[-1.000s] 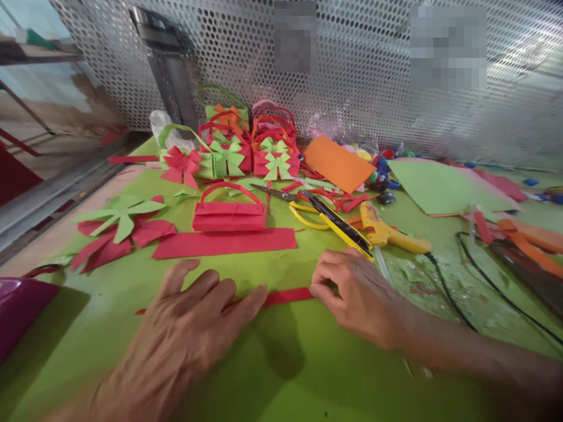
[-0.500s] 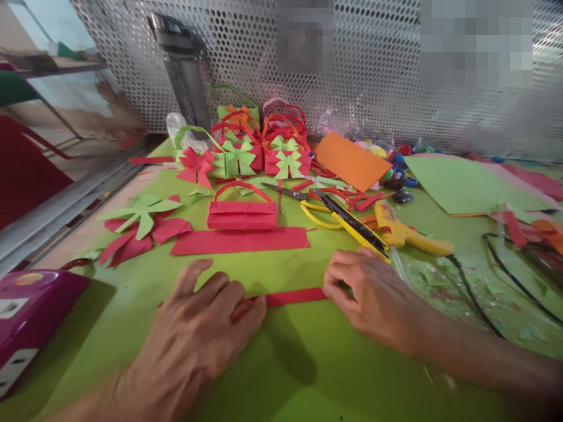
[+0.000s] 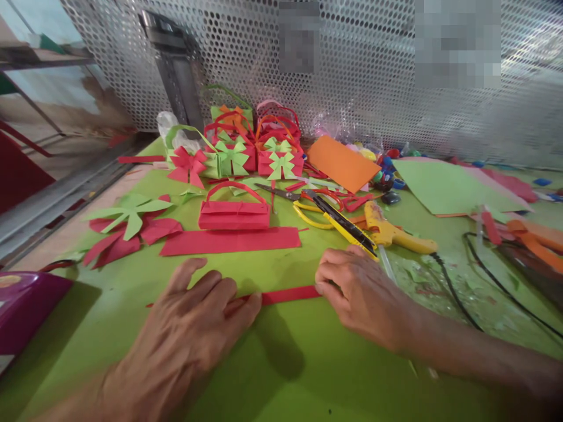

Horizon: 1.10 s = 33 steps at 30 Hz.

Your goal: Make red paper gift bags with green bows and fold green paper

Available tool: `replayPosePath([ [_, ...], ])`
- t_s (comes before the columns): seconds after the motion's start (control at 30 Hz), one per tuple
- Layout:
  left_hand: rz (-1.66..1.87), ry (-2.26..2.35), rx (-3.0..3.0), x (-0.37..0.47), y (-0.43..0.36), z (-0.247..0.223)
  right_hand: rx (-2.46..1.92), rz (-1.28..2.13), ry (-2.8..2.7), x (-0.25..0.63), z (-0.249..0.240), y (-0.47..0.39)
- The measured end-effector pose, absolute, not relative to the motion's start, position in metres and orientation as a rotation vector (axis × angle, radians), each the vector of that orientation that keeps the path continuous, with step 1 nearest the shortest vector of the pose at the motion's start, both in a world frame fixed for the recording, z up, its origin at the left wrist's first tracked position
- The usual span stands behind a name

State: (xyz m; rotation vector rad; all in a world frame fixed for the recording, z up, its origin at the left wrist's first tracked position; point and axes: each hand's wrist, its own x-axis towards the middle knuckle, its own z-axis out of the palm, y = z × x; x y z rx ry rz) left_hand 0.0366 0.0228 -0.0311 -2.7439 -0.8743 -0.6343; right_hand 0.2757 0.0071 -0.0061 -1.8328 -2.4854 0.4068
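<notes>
A narrow red paper strip [image 3: 291, 295] lies across the green tabletop in front of me. My left hand [image 3: 193, 325] is closed over its left part, thumb and curled fingers pressing on it, the index finger raised a little. At the strip's right end, my right hand [image 3: 352, 287] pinches it between thumb and fingers. Just beyond my hands is a wider red paper rectangle [image 3: 233, 241]. A small red paper handbag [image 3: 234, 215] with an arched handle stands at its far edge. Beside my right hand lie a yellow box cutter [image 3: 343, 225] and a yellow glue gun [image 3: 398, 237].
Finished paper bags with bows [image 3: 279, 161] stand at the back before a perforated metal panel [image 3: 246, 41]. Scissors [image 3: 285, 192], an orange sheet [image 3: 343, 164] and green sheets [image 3: 457, 184] lie behind. Paper petals [image 3: 132, 217] and a purple tape dispenser [image 3: 30, 310] are left. A black cord [image 3: 457, 299] runs right.
The whole view has shifted slightly, so things sit a bit further left. Both hands keep their hold on the strip with almost no change of pose.
</notes>
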Motion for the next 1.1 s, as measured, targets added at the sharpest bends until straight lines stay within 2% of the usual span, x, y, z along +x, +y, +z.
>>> replayPosePath([
  [0.3,-0.577,-0.873,-2.759,0.037,0.023,-0.029,-1.823,0.495,-2.455,0.277,-0.003,0.010],
  [1.1,-0.491,-0.886,-2.771,0.037,0.023,-0.027,-1.909,0.401,-2.603,0.270,0.004,0.010],
])
